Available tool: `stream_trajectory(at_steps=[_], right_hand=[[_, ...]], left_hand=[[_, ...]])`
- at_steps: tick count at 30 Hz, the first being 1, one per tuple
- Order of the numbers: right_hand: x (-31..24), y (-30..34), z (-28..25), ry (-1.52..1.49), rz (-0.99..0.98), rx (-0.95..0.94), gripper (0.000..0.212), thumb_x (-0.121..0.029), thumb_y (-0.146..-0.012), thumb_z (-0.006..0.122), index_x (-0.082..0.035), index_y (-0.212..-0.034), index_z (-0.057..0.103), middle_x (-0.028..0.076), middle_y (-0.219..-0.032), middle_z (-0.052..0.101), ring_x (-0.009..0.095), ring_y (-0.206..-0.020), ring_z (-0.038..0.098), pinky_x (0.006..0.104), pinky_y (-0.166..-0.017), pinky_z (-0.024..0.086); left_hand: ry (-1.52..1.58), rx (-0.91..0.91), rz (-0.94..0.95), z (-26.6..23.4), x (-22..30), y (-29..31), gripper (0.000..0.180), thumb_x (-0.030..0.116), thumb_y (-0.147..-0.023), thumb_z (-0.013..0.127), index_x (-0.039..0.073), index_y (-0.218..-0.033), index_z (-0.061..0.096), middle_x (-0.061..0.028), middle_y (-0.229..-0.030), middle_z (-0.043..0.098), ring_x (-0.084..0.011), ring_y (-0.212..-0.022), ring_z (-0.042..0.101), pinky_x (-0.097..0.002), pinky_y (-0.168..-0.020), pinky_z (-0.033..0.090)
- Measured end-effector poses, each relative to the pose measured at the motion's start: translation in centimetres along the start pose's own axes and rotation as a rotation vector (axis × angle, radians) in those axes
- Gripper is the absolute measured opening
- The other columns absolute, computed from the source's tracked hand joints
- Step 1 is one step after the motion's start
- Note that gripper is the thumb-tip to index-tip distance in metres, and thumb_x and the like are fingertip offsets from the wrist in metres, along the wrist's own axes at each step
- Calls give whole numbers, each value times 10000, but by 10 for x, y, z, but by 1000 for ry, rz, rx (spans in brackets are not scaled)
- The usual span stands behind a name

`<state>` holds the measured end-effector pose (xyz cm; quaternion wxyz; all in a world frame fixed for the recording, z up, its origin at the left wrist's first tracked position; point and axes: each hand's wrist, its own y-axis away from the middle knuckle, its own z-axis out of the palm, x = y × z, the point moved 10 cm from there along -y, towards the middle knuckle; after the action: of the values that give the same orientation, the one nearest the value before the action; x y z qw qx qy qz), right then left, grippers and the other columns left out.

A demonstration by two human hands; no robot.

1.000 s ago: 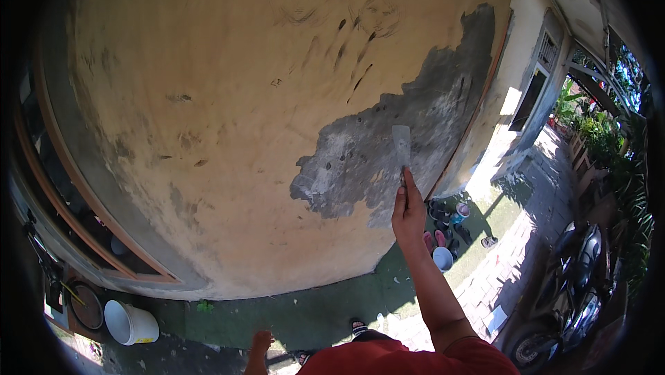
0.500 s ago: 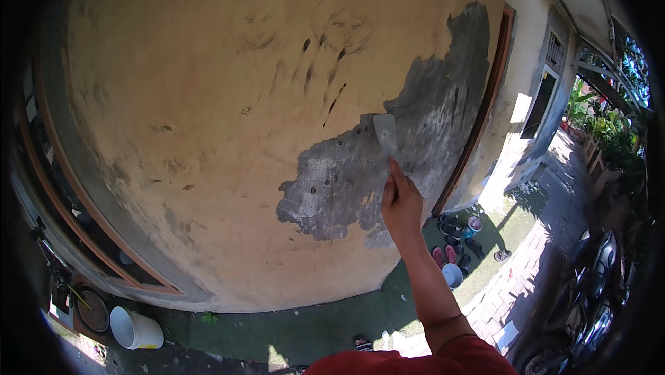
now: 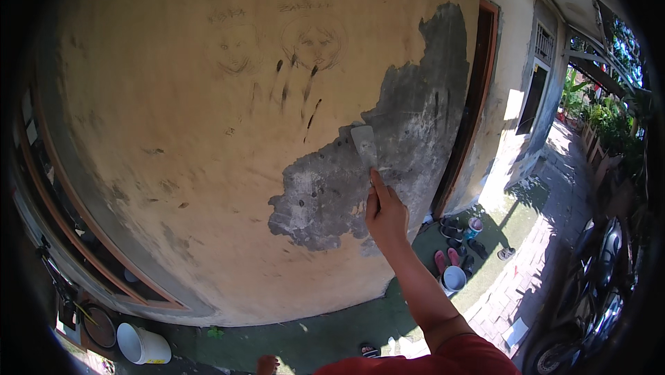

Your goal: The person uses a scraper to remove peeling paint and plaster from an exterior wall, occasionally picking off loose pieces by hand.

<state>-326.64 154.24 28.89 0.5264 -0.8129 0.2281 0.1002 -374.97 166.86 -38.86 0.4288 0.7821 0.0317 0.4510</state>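
Observation:
My right hand [image 3: 387, 213] is closed around the handle of a putty knife [image 3: 364, 144], its arm stretched up from the lower edge. The wide metal blade points upward and lies against a dark grey bare patch [image 3: 325, 202] on the wall, close to the patch's upper left border. Yellowish paint [image 3: 173, 236] covers the rest of the wall, with pencilled faces [image 3: 317, 42] and black smears above the patch. At the bottom edge shows a small part of what looks like my left hand [image 3: 268, 364]; its fingers are too unclear to read.
A brown door frame [image 3: 471, 112] borders the wall on the right. Below it sit shoes, pink slippers [image 3: 447, 259] and a pale bucket [image 3: 454, 278]. A white bucket [image 3: 143, 344] lies tilted at lower left. Motorbikes [image 3: 596, 306] stand along the paved path at right.
The view has shifted, so the wall appears further left and slightly lower. The putty knife stays against the patch's upper border in my right hand. What looks like my left hand has entered at the bottom.

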Motion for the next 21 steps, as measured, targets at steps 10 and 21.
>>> stream_trajectory(at_steps=[10, 21], right_hand=[[10, 6, -10, 92, -12, -55, 456, -109, -958, 572, -182, -1407, 554, 133, -887, 691, 291, -688, 679, 400, -611, 550], [69, 60, 14, 27, -74, -226, 431, -195, -953, 569, -211, -1383, 549, 142, -849, 664, 351, -660, 665, 456, -558, 549]], left_hand=[[1, 26, -159, 3, -40, 8, 364, 347, -982, 508, 13, -1106, 582, -226, -1001, 686, -333, -862, 713, -466, -658, 573], [135, 159, -203, -27, -96, 38, 363, 341, -987, 503, 8, -1108, 579, -234, -998, 684, -334, -857, 715, -462, -652, 577]])
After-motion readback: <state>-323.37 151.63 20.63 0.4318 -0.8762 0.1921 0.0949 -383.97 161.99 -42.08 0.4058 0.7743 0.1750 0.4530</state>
